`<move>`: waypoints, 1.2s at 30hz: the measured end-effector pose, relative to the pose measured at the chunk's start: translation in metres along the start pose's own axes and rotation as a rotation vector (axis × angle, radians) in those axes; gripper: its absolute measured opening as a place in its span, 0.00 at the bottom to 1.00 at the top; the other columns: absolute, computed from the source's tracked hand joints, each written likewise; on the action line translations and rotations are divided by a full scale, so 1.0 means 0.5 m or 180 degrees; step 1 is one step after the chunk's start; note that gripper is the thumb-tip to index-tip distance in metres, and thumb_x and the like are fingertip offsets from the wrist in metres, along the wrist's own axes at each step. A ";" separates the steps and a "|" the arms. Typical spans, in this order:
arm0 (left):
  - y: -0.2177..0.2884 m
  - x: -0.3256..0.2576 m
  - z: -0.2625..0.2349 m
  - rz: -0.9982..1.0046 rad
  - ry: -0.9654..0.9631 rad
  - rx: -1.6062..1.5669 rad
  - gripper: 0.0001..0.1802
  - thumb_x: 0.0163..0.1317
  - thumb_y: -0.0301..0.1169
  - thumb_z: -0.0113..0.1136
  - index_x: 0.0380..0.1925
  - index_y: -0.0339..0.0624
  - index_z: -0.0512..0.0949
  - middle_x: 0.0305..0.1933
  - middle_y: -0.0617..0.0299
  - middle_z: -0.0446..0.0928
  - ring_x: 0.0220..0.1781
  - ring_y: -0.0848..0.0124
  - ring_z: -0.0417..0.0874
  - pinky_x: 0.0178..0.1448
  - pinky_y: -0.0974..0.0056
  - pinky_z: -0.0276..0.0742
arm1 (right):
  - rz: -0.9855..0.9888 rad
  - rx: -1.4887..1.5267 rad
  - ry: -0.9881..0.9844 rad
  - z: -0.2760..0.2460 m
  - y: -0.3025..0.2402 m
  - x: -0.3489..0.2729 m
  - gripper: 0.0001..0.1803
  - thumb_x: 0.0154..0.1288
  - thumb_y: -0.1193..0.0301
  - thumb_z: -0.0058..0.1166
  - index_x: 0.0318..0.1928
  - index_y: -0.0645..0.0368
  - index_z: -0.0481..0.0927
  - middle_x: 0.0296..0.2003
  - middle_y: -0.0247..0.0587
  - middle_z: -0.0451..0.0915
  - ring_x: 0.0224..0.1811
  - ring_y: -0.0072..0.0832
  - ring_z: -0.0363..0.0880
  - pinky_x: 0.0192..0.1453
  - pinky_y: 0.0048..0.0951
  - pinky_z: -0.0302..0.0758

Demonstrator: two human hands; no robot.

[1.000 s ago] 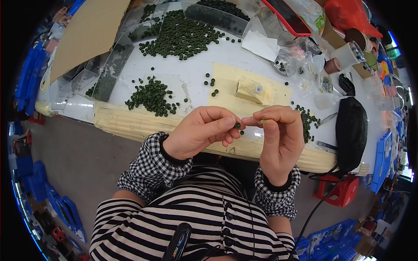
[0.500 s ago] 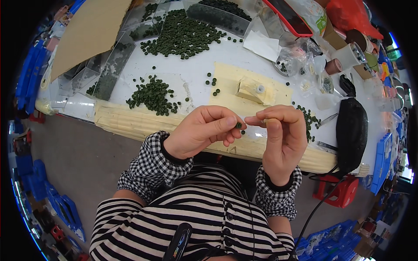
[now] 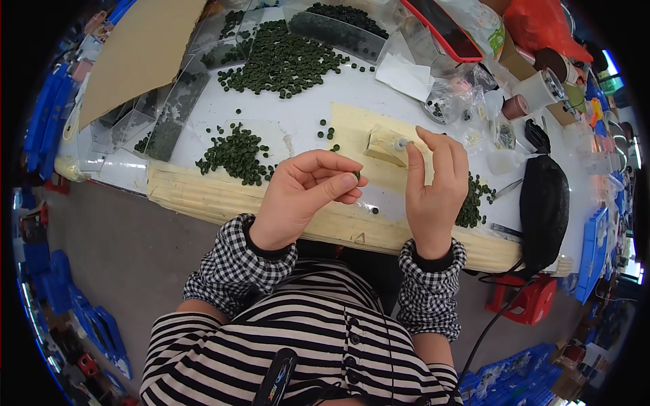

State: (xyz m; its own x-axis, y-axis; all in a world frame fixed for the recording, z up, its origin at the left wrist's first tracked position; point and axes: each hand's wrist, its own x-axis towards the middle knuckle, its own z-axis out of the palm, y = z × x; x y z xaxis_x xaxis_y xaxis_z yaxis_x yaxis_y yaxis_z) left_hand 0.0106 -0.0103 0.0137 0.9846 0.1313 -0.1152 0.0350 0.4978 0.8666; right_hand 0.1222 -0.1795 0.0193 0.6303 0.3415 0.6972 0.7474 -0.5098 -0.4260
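Observation:
Between thumb and fingertips, my left hand (image 3: 295,196) pinches a small dark green bead-like piece (image 3: 357,176), mostly covered by the fingers. My right hand (image 3: 437,193) is raised with thumb and forefinger apart, beside the small white cylinder (image 3: 401,144) on a block wrapped in yellowish tape (image 3: 383,146). Whether the thumb touches the cylinder is hard to make out. Under the block lies a pale yellow sheet (image 3: 345,122). Loose round green pieces form a small pile (image 3: 233,155) left of my left hand, and another pile (image 3: 472,206) lies just right of my right hand.
A large heap of green pieces (image 3: 277,64) lies farther back, among clear plastic trays (image 3: 177,111). Cardboard (image 3: 139,51) covers the far left. At right are a red-framed phone (image 3: 447,34), thread spools (image 3: 516,106), tweezers (image 3: 508,188) and a black pouch (image 3: 545,210). Padding (image 3: 203,193) lines the front edge.
My right hand has left the left hand's fingertips, moved up to the taped block and spread its fingers. My left hand has drawn slightly left, still pinching the green piece.

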 end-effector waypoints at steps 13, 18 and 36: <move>-0.003 -0.002 0.011 0.0410 -0.0124 0.0224 0.13 0.63 0.20 0.63 0.48 0.31 0.79 0.41 0.57 0.83 0.42 0.74 0.84 0.49 0.71 0.82 | 0.0341 0.1441 -0.0487 -0.032 -0.086 -0.073 0.19 0.54 0.82 0.63 0.49 0.60 0.85 0.33 0.38 0.78 0.34 0.32 0.74 0.38 0.28 0.71; -0.005 -0.004 0.009 0.0410 -0.0103 0.0039 0.11 0.62 0.20 0.64 0.45 0.31 0.79 0.40 0.56 0.83 0.41 0.73 0.85 0.48 0.70 0.83 | 0.0366 0.1509 -0.0549 -0.032 -0.087 -0.077 0.20 0.53 0.82 0.64 0.50 0.60 0.85 0.32 0.37 0.78 0.34 0.31 0.74 0.39 0.28 0.71; -0.015 -0.016 0.018 0.0929 -0.0113 0.0330 0.10 0.61 0.15 0.62 0.43 0.29 0.82 0.40 0.52 0.84 0.41 0.71 0.86 0.49 0.70 0.83 | 0.0233 0.1884 -0.0593 -0.042 -0.079 -0.077 0.20 0.53 0.83 0.64 0.49 0.60 0.86 0.33 0.35 0.80 0.33 0.30 0.74 0.38 0.27 0.71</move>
State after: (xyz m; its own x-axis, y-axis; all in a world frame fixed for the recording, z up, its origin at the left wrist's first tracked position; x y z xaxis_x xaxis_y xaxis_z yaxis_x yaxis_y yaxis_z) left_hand 0.0040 -0.0228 0.0127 0.9610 0.2248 0.1611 -0.2345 0.3530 0.9058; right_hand 0.0641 -0.1890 0.0211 0.6704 0.4816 0.5645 0.6568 -0.0313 -0.7534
